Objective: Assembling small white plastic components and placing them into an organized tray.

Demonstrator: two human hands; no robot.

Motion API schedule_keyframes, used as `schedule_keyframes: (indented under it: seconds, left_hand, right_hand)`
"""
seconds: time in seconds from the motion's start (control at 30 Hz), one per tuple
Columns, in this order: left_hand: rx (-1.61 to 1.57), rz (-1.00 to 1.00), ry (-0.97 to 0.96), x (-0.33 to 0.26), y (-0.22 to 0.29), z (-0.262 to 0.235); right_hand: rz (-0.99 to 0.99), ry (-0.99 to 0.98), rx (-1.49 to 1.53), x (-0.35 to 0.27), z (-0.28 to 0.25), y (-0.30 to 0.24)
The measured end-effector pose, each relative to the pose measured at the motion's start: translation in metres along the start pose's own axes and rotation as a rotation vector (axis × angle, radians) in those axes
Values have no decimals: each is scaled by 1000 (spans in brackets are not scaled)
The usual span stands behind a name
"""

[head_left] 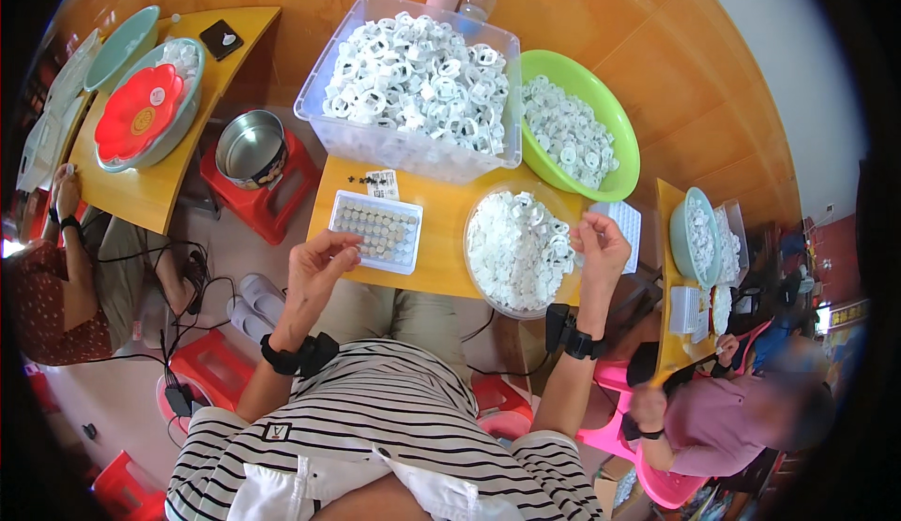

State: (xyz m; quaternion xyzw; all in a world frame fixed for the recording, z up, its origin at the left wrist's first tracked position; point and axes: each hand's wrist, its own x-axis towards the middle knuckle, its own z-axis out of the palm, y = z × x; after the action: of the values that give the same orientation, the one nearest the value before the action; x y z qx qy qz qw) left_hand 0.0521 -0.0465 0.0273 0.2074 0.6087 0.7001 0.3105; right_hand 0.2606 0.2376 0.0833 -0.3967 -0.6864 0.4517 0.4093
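My left hand (321, 266) is held at the lower left of a white tray (419, 225) with rows of small round greyish pieces. Its thumb and fingertips are pinched together. At the right side of a clear round bowl (507, 311), my right hand (603, 244) is raised, its thumb and fingers also closed in a pinch. White plastic parts (511, 244) are heaped in that bowl. Anything between the fingertips of either hand is too small to make out. Several tiny black pieces (364, 180) lie behind the tray beside a printed label (383, 184).
A large clear bin (413, 157) full of white ring-shaped parts stands at the back, with a green basin (623, 150) of white parts to its right. Another pale tray (624, 225) sits beyond my right hand. A metal pot (251, 150) rests on a red stool. People work at both side tables.
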Motion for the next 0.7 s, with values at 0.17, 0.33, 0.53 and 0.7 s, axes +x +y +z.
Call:
schedule_keyframes:
  seconds: [0.17, 0.33, 0.53, 0.7]
  left_hand:
    - [120, 184, 211, 7, -13, -25]
    - [324, 197, 370, 7, -30, -46]
    - [344, 32, 279, -3, -46, -50]
    - [565, 169, 289, 3, -50, -42]
  right_hand:
    - [38, 3, -290, -15, -33, 59]
    - [-98, 128, -662, -28, -46, 71]
    - [-87, 259, -679, -42, -47, 80]
    - [-162, 315, -584, -59, -44, 79]
